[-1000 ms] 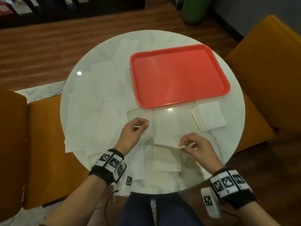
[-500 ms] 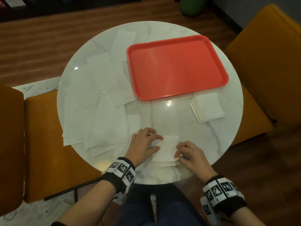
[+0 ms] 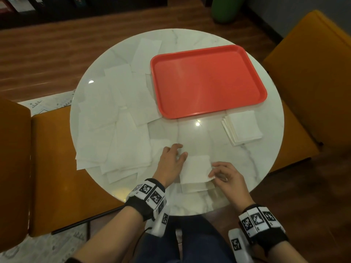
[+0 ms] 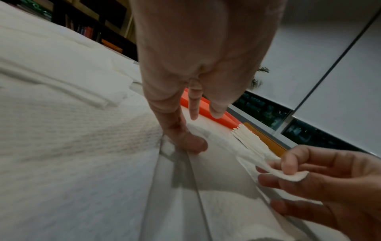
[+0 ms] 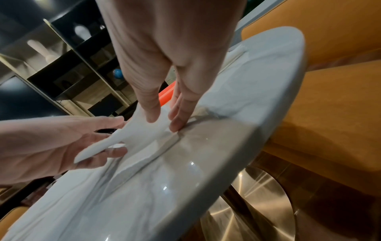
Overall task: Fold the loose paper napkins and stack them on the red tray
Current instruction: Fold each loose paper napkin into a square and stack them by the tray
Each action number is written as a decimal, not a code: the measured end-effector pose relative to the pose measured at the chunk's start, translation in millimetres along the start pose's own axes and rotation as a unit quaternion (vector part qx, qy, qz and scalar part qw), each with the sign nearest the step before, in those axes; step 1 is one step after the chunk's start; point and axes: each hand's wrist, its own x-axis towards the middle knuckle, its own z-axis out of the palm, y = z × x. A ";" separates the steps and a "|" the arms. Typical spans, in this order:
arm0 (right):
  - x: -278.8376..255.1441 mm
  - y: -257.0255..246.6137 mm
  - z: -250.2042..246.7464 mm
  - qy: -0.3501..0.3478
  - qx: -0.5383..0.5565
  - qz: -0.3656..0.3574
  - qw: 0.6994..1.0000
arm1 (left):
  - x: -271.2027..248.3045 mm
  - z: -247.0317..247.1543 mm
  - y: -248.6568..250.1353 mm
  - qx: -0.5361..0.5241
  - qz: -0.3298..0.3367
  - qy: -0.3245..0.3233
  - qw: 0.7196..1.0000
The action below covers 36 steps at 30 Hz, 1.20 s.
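Your right hand (image 3: 227, 177) pinches the right edge of a folded napkin (image 3: 195, 168) btwn thumb and fingertips, lifting that edge off the round marble table (image 3: 266, 158) near its front edge. In the left-wrist view the pinched corner (image 4: 292, 175) sits clear of the tabletop, thumb on top, fingers curled under. Your left hand (image 3: 171, 162) lies flat w/ fingers spread and straight, just left of the same napkin; its thumb tip (image 4: 191, 143) presses down at the napkin's left edge. Right-wrist view shows the napkin (image 5: 140, 135) sagging btwn both hands, its left part resting over your left fingers. Under it, another flat napkin (image 3: 195, 187) sticks out toward the front edge.

The red tray (image 3: 209, 80) sits at the back right of the table, nothing on it. A stack of folded napkins (image 3: 242, 127) lies on the table just in front of the tray's front right corner, near the right edge, not touching the tray as far as the head view shows. Loose unfolded napkins (image 3: 114, 130) overlap across the left half of the table, some reaching past the left front edge; a few touch or slip under the tray's left side.

Orange chairs (image 3: 313, 76) flank the table left and right. A green pot (image 3: 227, 9) stands on the wood floor beyond the back edge.
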 end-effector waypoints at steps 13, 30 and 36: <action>5.5 0.7 -4.2 -0.040 -0.137 -0.075 0.987 | 8.4 2.2 -12.4 -0.002 0.024 0.015 1.000; 3.8 -7.1 5.4 -0.027 -0.122 -0.105 0.987 | 15.6 -3.0 -14.9 0.181 0.054 0.050 0.981; 10.2 -23.7 -3.0 0.042 0.007 -0.031 0.999 | 24.4 -13.7 -2.2 -0.089 0.035 -0.073 0.993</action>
